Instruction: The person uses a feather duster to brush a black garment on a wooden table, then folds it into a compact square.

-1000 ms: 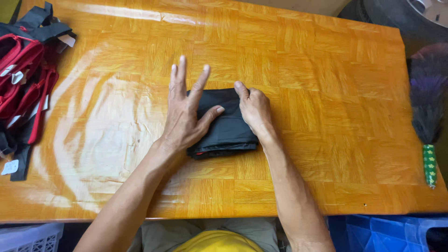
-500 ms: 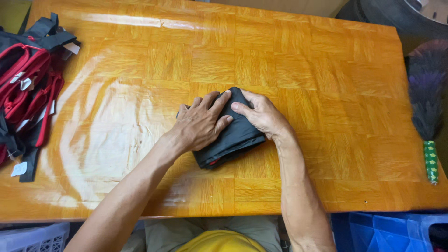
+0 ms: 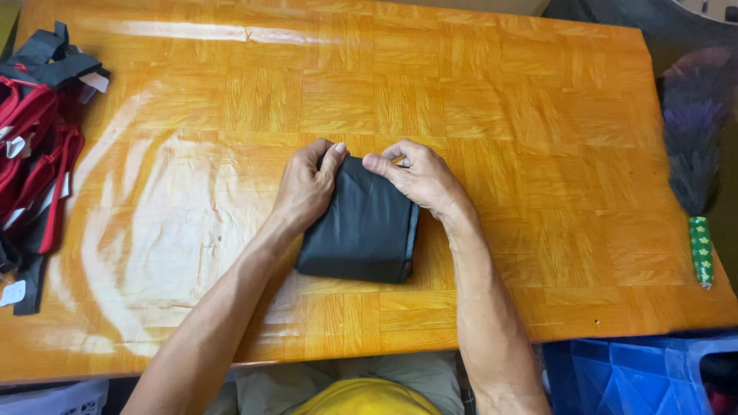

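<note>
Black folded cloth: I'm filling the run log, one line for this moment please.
left hand: gripping black folded cloth | right hand: gripping its far edge | cloth: on wooden table

Both forearms are bare, no sleeves, watch or rings showing on the left hand [image 3: 305,190] or right hand [image 3: 419,178]. At the bottom centre of the frame, a yellow shirt shows above khaki-grey trousers.

Counted on the glossy orange wood-parquet table [image 3: 492,100]

Two bare hands, left [image 3: 306,192] and right [image 3: 419,178]; one folded black cloth [image 3: 361,230] at centre; one heap of red-and-black strapped garments [image 3: 34,146] at nine o'clock; one dark feather duster with green handle [image 3: 692,154] at three o'clock.
</note>
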